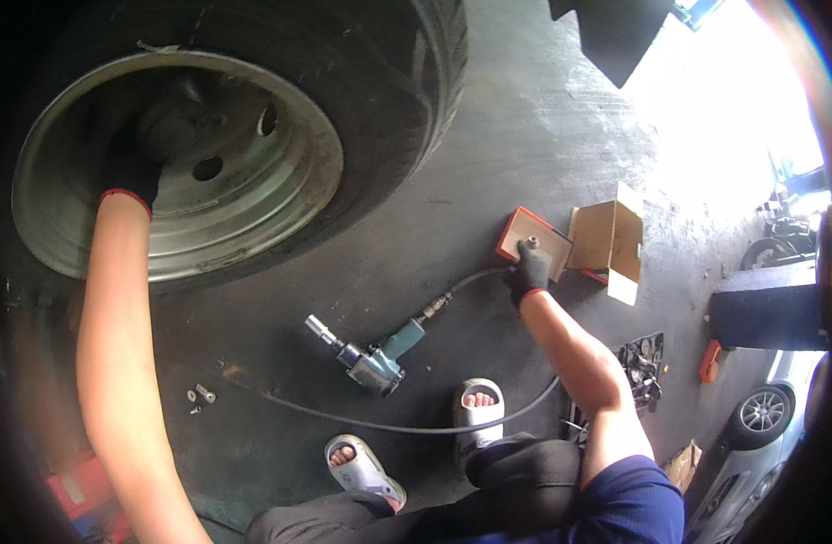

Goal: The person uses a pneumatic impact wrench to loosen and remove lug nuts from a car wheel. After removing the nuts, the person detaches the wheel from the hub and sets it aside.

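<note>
My left hand, in a dark glove with a red cuff, reaches deep into the silver rim of a large wheel. Its fingers are lost in shadow near the hub, so what they touch is hidden. Out to the right, my right hand, gloved in black, is closed at the fingertips around a small metal nut. It is over a shallow orange-edged box on the floor. Beside that box stands an open brown cardboard carton. A teal air impact wrench with a long socket lies between both arms.
A grey air hose loops from the wrench past my sandals. A few small metal parts lie at the left. A tray of sockets and tools is right of my elbow. A dark blue block and a car wheel are farther right.
</note>
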Demonstrator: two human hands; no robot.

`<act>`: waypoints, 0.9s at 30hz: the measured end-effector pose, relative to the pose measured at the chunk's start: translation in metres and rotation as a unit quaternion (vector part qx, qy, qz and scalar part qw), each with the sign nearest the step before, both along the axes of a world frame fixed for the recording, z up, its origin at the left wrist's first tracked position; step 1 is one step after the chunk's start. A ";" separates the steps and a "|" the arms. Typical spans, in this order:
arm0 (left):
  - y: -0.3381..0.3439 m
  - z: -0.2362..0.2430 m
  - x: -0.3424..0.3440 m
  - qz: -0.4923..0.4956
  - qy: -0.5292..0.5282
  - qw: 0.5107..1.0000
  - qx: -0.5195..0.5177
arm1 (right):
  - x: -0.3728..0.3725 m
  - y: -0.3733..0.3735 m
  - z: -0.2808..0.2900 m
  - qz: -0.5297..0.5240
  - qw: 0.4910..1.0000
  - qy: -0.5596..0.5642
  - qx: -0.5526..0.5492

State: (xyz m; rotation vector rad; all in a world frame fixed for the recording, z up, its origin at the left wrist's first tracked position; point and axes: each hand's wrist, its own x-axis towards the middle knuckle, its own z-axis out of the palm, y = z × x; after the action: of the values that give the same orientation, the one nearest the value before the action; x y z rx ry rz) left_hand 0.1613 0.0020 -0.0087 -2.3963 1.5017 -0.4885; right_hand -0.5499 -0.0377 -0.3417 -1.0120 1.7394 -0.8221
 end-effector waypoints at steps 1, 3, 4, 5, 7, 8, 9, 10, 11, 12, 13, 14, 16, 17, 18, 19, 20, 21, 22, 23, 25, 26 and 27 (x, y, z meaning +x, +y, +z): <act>0.000 -0.012 0.017 -0.036 0.062 0.995 -0.064 | 0.007 0.010 -0.005 0.003 0.995 -0.091 0.043; -0.002 -0.021 0.045 -0.075 0.144 0.979 -0.126 | 0.028 0.030 -0.006 0.022 0.970 -0.214 0.111; -0.001 -0.021 0.052 -0.077 0.163 0.976 -0.124 | 0.043 0.042 -0.002 0.035 0.966 -0.211 0.145; 0.001 -0.021 0.053 -0.040 0.153 0.983 -0.094 | 0.060 0.053 0.004 0.029 0.951 -0.244 0.185; 0.008 -0.012 0.040 -0.078 0.087 0.989 -0.095 | 0.088 0.067 0.024 0.119 0.959 -0.199 0.162; 0.012 -0.009 0.026 -0.069 0.036 0.992 -0.096 | 0.102 0.073 0.036 0.098 0.956 -0.219 0.169; 0.017 -0.006 0.011 -0.044 0.027 0.996 -0.078 | 0.113 0.076 0.047 0.081 0.947 -0.242 0.193; 0.019 -0.006 -0.004 -0.011 0.016 0.997 -0.071 | 0.122 0.077 0.057 0.077 0.937 -0.272 0.208; 0.023 -0.001 -0.014 -0.017 -0.014 0.997 -0.072 | 0.128 0.078 0.065 0.082 0.931 -0.277 0.222; 0.028 0.003 -0.023 0.023 0.016 0.997 -0.074 | 0.134 0.080 0.071 0.101 0.924 -0.291 0.226; 0.030 0.004 -0.029 0.023 0.027 0.996 -0.082 | 0.138 0.080 0.074 0.111 0.921 -0.291 0.232; 0.030 0.005 -0.033 0.043 0.058 0.994 -0.079 | 0.139 0.084 0.075 0.130 0.917 -0.299 0.230; 0.028 0.006 -0.036 0.001 0.118 0.988 -0.095 | 0.141 0.090 0.074 0.139 0.910 -0.312 0.233; 0.028 0.008 -0.038 0.010 0.132 0.980 -0.147 | 0.141 0.092 0.072 0.157 0.910 -0.282 0.260; 0.029 0.009 -0.041 0.056 0.147 0.971 -0.179 | 0.140 0.095 0.070 0.179 0.910 -0.270 0.258; 0.031 0.011 -0.048 0.104 0.173 0.958 -0.204 | 0.140 0.097 0.068 0.195 0.919 -0.236 0.250; 0.040 0.010 -0.057 0.044 0.043 0.984 -0.170 | 0.140 0.101 0.067 0.192 0.916 -0.251 0.249; 0.047 0.012 -0.065 0.074 -0.008 0.990 -0.120 | 0.139 0.103 0.066 0.214 0.920 -0.238 0.227; 0.084 0.007 -0.078 -0.102 0.040 0.962 -0.251 | 0.139 0.105 0.066 0.185 0.910 -0.281 0.244; 0.114 0.006 -0.088 -0.078 0.241 0.928 -0.273 | 0.140 0.107 0.066 0.168 0.907 -0.286 0.258; 0.186 -0.009 -0.104 -0.019 0.486 0.793 -0.365 | 0.141 0.111 0.068 0.204 0.910 -0.258 0.254; 0.226 -0.022 -0.112 0.005 0.627 0.629 -0.460 | 0.141 0.112 0.070 0.220 0.908 -0.244 0.259; 0.269 -0.033 -0.106 0.096 0.629 0.610 -0.473 | 0.143 0.115 0.073 0.236 0.909 -0.228 0.257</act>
State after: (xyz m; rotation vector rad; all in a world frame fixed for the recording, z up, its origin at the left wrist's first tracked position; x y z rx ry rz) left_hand 0.0555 0.2709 -0.0414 -4.1233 1.3811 1.0568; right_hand -0.4072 0.0769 -0.2690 -0.7495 1.1421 -0.2306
